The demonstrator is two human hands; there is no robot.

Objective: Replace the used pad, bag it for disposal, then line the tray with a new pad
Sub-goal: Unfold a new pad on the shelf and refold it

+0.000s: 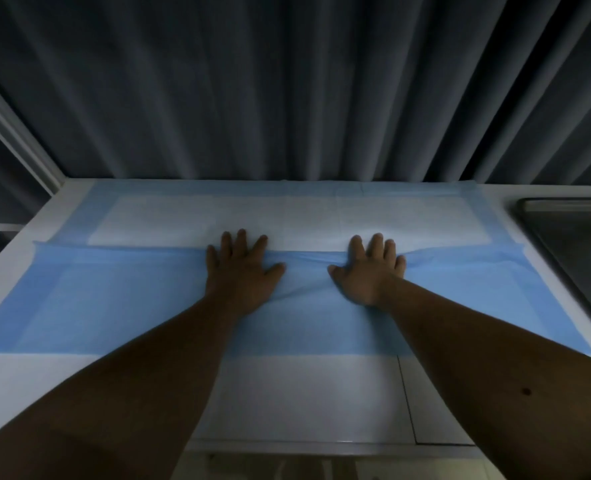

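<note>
Now both hands, the left hand [242,268] and right hand [370,268], press flat with fingers spread on the pad's [287,216] folded blue edge, which runs left-right across the worktop [6,258]; the unfolded half lies beyond the fingertips.

Two bare forearms reach in from the bottom edge, left from 7 o'clock, right from 5 o'clock, converging toward centre. Left hand [242,271] palm down, flat, fingers spread and pointing to 12 o'clock, thumb out toward 3 o'clock. Right hand [370,268] palm down too, fingers slightly splayed toward 12 o'clock, thumb out toward 9 o'clock, wrist a bit cocked. Thumbs point at each other, hands near but apart. Both hands flat, nothing gripped. Left arm darker in shadow, right forearm has a small dark mark near 4 o'clock
</note>
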